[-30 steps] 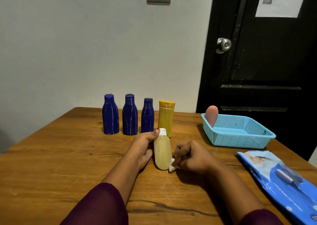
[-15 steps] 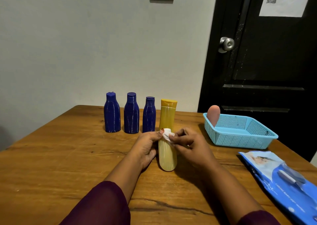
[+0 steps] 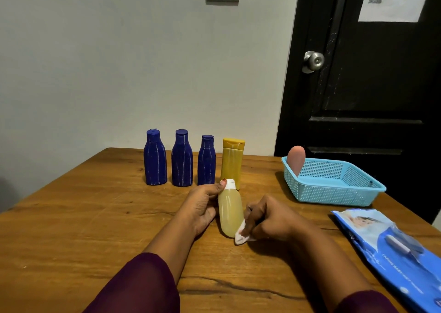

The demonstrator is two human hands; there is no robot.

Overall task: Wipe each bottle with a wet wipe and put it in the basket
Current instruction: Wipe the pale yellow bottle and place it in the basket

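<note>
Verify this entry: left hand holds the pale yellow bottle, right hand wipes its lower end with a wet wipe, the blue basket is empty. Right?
Not quite. The head view shows the blue basket holds a pink bottle, in its far left corner. The rest stands: the left hand holds the pale yellow bottle, and the right hand wipes its lower end with a wet wipe.

2 dark plum sleeves (image 3: 143,286)

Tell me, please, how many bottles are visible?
6: three blue bottles and a yellow bottle in a row; a pale bottle in the left hand; a pink bottle in the basket.
</note>
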